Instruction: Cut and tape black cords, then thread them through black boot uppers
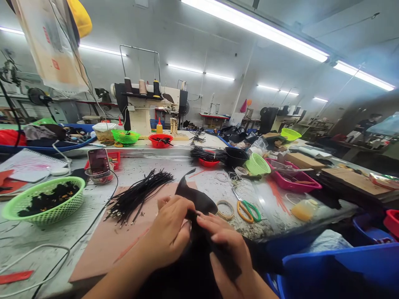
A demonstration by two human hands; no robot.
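Note:
Close together at the front centre, both of my hands hold a piece of black material [199,199]. My left hand [174,228] pinches its edge with bent fingers. Across from it, my right hand [226,241] has its fingers curled round another part of the piece, their tips nearly touching those of the left. A curved flap stands up beyond the fingers. Beside it on the left, a bundle of thin black cords [140,193] lies on a pinkish board [102,253]. A roll of tape [225,209] and scissors [248,211] lie to the right.
A green basket [62,212] stands at the left, near a phone [99,161] in a clear container. Behind the bench is a sewing machine [140,116]. A magenta basket [294,185], a bottle [304,209] and a blue bin [339,254] are at the right.

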